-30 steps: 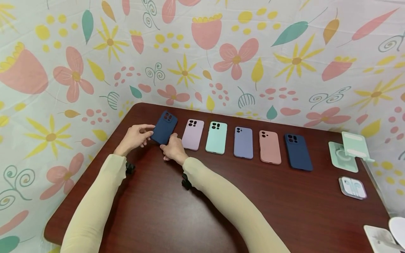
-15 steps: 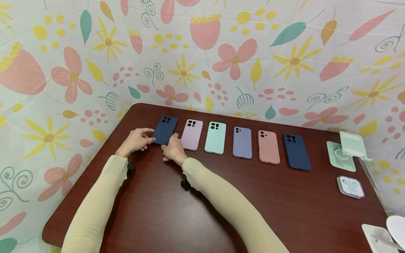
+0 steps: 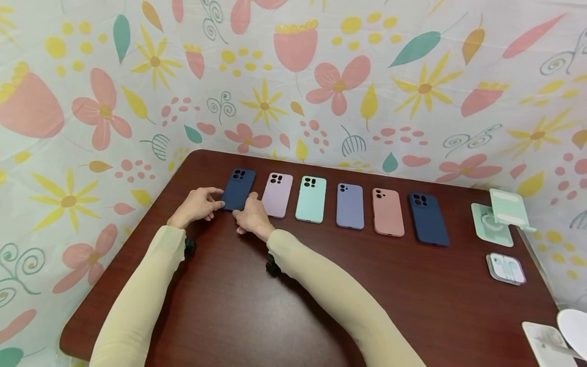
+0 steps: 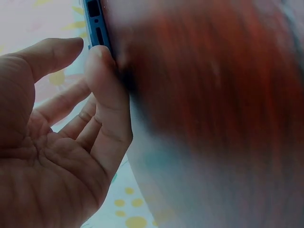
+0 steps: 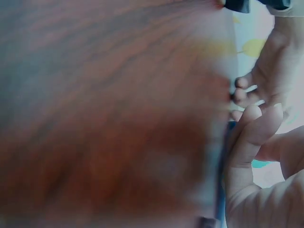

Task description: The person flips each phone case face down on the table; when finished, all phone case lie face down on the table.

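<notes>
A dark blue phone case (image 3: pixel 239 188) lies at the left end of a row of phone cases on the brown table, camera cutouts up. My left hand (image 3: pixel 196 205) holds its lower left corner, thumb at the bottom edge and index finger along the side. In the left wrist view the thumb tip touches the end of the case (image 4: pixel 93 21) beside its port cutouts. My right hand (image 3: pixel 254 218) holds the lower right corner between thumb and index finger. The right wrist view shows only a thin blue strip of case, the rest hidden behind the fingers.
Right of it lie a lilac case (image 3: pixel 277 195), a mint case (image 3: pixel 312 201), a periwinkle case (image 3: pixel 350 206), a pink case (image 3: pixel 388 213) and another dark blue case (image 3: pixel 428 221). Further right are a mint stand (image 3: pixel 492 224), boxed earphones (image 3: pixel 506 268) and a white stand (image 3: pixel 545 339).
The dark blue case was tilted up in the hands; its far end has come down and it now lies flat in line with the row. Both hands stay at its lower corners.
</notes>
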A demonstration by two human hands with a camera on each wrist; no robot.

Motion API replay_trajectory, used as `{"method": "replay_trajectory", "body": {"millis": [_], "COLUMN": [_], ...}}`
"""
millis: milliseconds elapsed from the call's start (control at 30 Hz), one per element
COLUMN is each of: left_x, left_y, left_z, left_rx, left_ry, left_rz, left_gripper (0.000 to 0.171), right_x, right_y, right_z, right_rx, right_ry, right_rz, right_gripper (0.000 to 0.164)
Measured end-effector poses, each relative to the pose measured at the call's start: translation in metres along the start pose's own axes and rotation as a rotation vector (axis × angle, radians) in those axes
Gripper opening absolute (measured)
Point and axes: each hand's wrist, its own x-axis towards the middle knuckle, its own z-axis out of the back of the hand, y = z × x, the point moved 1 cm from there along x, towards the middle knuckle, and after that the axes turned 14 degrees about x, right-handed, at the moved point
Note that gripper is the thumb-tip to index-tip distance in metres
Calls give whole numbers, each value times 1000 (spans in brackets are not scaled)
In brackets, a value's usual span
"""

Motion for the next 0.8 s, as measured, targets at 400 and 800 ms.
{"method": "replay_trajectory", "body": {"millis": [400, 800], "left_x": [-13, -32], "left_y": [-15, -36], "left_z": [6, 2], "left_rx": [104, 149], "left_ry": [-114, -410], "left_rz": [57, -37], "left_gripper": [53, 44], "right_x": [-69, -114], "right_y": [35, 22], "right_z": [57, 149], "right_rx": [-2, -154], "right_ry": [-49, -258], "right_rz": [223, 381], "right_gripper": [68, 51]}}
